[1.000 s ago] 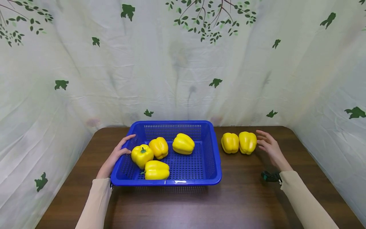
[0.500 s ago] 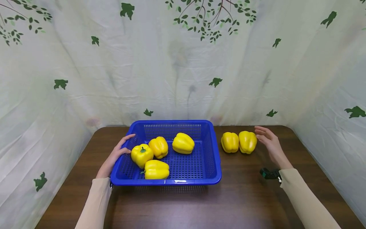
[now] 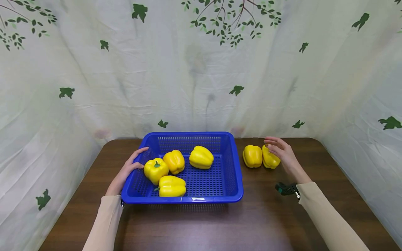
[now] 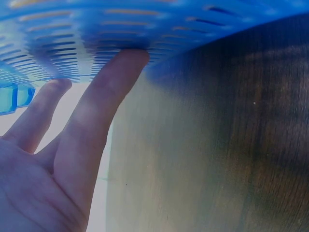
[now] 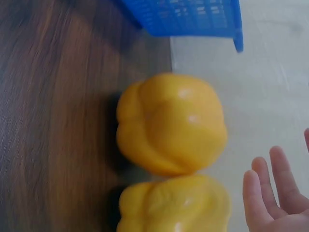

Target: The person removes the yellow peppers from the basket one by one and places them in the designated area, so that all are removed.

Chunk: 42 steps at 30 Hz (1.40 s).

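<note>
My left hand point(image 3: 127, 167) is at the left side of a blue plastic basket point(image 3: 237, 167), its visible fingers straight and overlapping the rim in the head view. The left wrist view shows two extended digits against the slotted wall. My right hand point(image 3: 284, 153) is over the right-hand of two yellow bell peppers outside the basket; its fingers partly cover that bell pepper point(image 3: 270, 160) in the head view. Close to its left lies the other bell pepper point(image 3: 252, 156). In the right wrist view the fingers point(image 5: 282, 181) are spread beside these peppers, holding nothing.
Inside the basket are several yellow bell peppers, including an upright one with a green stem point(image 3: 156, 170) and one toward the back point(image 3: 201, 157). The basket stands on a dark brown wooden table point(image 3: 201, 230). Behind it hangs a pale curtain point(image 3: 201, 87) with printed leaves.
My right hand has lifted slightly and moved left, from beside the right-hand bell pepper to over it. The left hand, the basket and the peppers stay where they were.
</note>
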Tool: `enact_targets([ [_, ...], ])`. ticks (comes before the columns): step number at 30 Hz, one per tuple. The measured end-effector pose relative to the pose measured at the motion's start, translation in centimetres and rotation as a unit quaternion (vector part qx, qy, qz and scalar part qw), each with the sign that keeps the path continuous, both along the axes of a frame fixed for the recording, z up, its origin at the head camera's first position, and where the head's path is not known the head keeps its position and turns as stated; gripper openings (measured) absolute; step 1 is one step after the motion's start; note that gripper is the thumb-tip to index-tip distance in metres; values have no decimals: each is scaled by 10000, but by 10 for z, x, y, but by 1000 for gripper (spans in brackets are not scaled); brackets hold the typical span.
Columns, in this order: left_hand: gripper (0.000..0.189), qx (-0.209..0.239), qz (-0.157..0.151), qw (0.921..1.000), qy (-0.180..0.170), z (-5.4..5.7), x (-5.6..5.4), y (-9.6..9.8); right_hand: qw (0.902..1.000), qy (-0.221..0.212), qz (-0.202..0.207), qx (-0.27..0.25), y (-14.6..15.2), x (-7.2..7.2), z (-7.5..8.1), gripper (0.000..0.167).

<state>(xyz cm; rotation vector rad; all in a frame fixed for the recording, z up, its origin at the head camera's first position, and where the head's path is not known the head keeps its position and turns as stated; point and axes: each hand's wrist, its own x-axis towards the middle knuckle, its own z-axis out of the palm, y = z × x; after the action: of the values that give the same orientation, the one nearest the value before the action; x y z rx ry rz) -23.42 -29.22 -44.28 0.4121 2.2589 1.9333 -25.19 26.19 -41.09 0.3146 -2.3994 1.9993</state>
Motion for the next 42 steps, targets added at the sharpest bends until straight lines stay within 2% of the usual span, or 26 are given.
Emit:
enact_targets([
  [7,61,-118,75,9996,-230,1,2,0,9985,-9,547,-38,-17,-4,3,41],
  [15,62,31,-11,10000,-16,0,0,0,9948,-73,1017,-50,-34,-8,6,39],
  [22,62,35,-23,10000,57,-1,-2,-1,9929,-278,1158,-48,-47,-10,14,44],
  [32,61,63,-64,9997,219,-2,-3,-1,9891,-276,1426,-226,-67,-15,28,42],
  [38,61,-142,37,9997,-177,1,1,-1,9858,-292,1630,-288,-81,-18,37,42],
  [42,61,-80,3,10000,-55,0,0,-1,9836,-309,1755,-271,-91,-21,41,43],
])
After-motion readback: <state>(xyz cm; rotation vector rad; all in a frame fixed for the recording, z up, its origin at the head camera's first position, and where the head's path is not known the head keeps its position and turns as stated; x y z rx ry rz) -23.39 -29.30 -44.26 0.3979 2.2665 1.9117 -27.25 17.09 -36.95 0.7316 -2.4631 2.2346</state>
